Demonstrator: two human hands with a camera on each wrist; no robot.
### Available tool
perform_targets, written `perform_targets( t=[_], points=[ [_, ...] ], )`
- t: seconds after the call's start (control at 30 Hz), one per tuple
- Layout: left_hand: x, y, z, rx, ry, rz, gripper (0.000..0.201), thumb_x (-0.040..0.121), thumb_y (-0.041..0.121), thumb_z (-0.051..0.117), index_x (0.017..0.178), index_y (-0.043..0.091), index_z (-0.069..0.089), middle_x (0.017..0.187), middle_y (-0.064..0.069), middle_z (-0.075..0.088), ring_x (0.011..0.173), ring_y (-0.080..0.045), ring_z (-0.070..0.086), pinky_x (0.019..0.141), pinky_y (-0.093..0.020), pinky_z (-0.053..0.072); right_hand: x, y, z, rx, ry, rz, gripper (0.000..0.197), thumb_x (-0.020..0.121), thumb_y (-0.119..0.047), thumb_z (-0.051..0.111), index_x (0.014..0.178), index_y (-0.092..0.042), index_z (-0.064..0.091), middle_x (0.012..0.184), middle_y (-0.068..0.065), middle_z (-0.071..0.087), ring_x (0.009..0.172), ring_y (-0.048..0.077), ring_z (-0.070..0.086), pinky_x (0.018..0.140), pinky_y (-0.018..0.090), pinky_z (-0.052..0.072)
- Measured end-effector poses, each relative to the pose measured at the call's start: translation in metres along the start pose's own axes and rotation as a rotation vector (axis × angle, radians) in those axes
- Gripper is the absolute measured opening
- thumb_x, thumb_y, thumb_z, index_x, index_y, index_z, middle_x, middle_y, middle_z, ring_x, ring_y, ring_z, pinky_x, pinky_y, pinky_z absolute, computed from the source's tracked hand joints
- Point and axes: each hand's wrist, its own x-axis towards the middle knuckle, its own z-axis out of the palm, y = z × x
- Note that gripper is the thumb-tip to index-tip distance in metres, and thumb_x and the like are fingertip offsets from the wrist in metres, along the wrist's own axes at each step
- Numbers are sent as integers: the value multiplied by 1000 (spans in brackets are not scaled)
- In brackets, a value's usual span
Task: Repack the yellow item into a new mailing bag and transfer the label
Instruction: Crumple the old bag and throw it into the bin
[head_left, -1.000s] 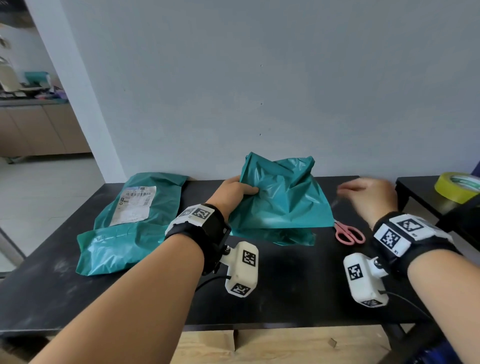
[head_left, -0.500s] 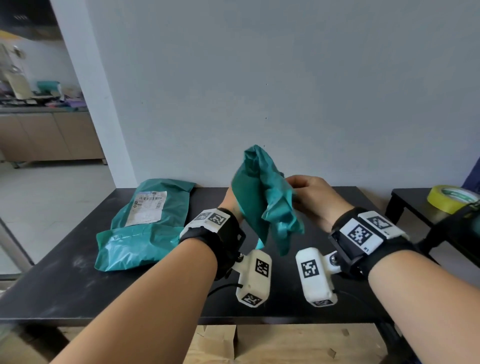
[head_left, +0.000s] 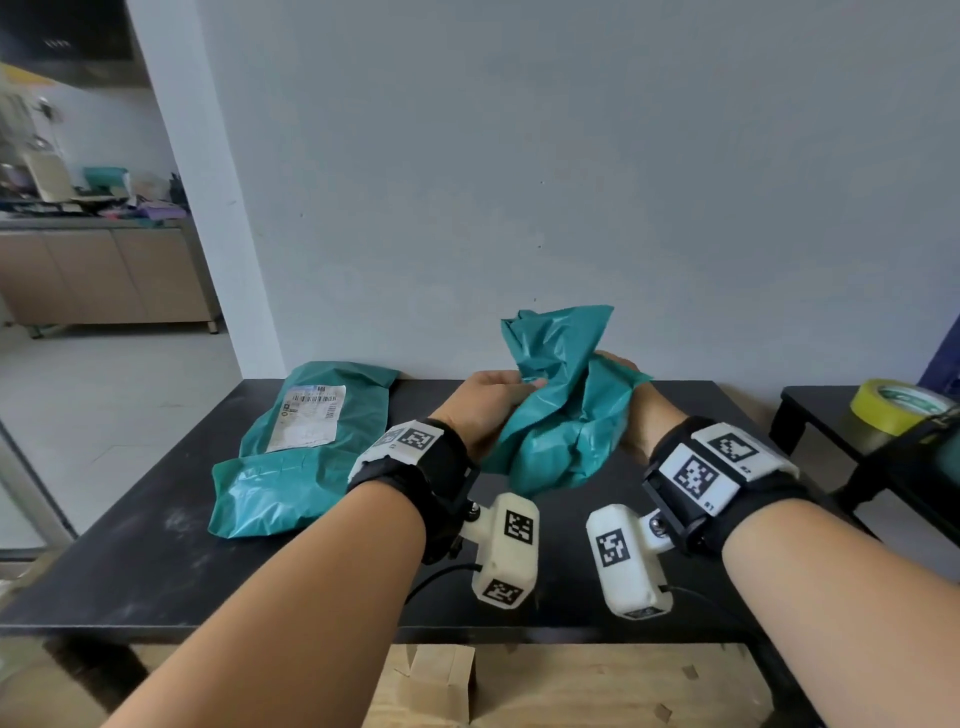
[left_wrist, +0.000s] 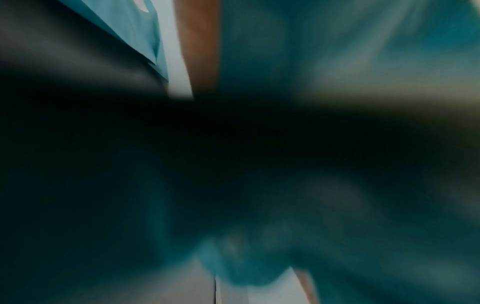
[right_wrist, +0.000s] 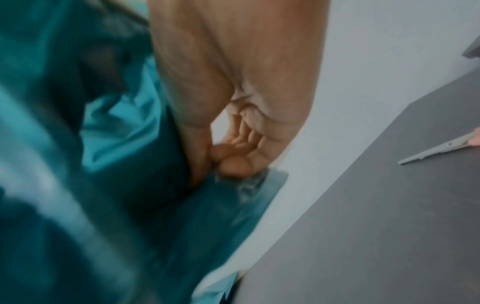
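Both hands (head_left: 561, 410) grip crumpled bag (head_left: 558, 415) above table (head_left: 156, 561).

Bare table (head_left: 171, 561) is seen along the near edge and at the right, beside the scissors (right_wrist: 439, 149). The left rear is occupied by the labelled bag (head_left: 291, 467). The middle is blocked above the surface by a crumpled bag (head_left: 558, 421), gripped by the left hand (head_left: 480, 410) and right hand (head_left: 631, 400). A tape roll (head_left: 901, 405) is carried by the side table (head_left: 815, 410).

A home-like room was suggested by a cluttered cabinet counter (head_left: 98, 218) seen far left beyond a black table (head_left: 156, 561)
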Motion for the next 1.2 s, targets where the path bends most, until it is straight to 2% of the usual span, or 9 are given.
perform_targets(
  t=[0.07,0.27,0.43,0.57,0.67,0.8,0.93,1.07,1.2],
  points=[
    [0,5,-8,82,101,15,12,93,12,60,89,2,67,61,-2,69,49,-10,64,50,-18,52,3,-2,4,-1,-14,21,8,90,-8,59,85,-11,64,87,6,68,81,17,64,77,24,53],
    [-7,7,-20,346,291,173,19,87,0,61,106,6,61,87,-5,68,73,-12,64,55,-12,52,2,-1,-5,281,162,50,25,93,-20,60,117,-13,63,100,8,69,75,20,65,66,34,57],
    [-16,11,-2,361,186,221,29,88,-12,48,100,9,64,84,-6,68,72,-16,65,58,-17,56,-13,-5,-7,191,-189,217,47,88,-61,51,116,-26,65,110,6,72,94,25,69,71,35,57],
    [-26,14,18,256,133,174,30,88,-12,44,84,5,68,81,-15,70,70,-24,67,61,-28,58,-26,-8,-9,214,-132,209,27,91,-29,62,112,-12,66,109,16,71,89,28,69,72,36,58],
    [-34,17,31,-25,20,69,27,88,-3,41,98,-5,66,110,-27,66,95,-38,64,87,-46,55,-34,-7,-22,199,25,132,20,83,-2,67,98,-15,67,106,22,69,92,33,67,88,45,54],
    [-44,22,52,-2,-64,-88,17,94,16,45,94,10,61,99,-10,59,81,-24,58,73,-33,49,-54,1,-41,155,240,92,28,79,11,61,83,-16,66,89,20,68,80,33,67,76,41,58],
    [-50,12,78,379,-191,-293,21,94,36,52,95,15,57,104,-12,59,86,-29,63,81,-41,55,-85,11,-65,98,427,43,32,76,13,58,72,-17,65,78,7,65,82,27,63,80,39,55],
    [-54,0,117,297,-382,-170,19,98,7,47,115,10,56,101,-12,66,75,-20,69,67,-29,61,-119,20,-88,56,482,76,23,76,8,62,69,-15,65,75,6,65,77,23,61,79,35,54],
    [-53,-14,155,390,-449,-34,25,91,-10,47,85,14,52,82,-13,61,62,-19,65,55,-27,60,-154,27,-115,178,482,185,25,78,-19,65,55,-12,68,74,9,68,69,24,61,72,37,53]
  ],
)
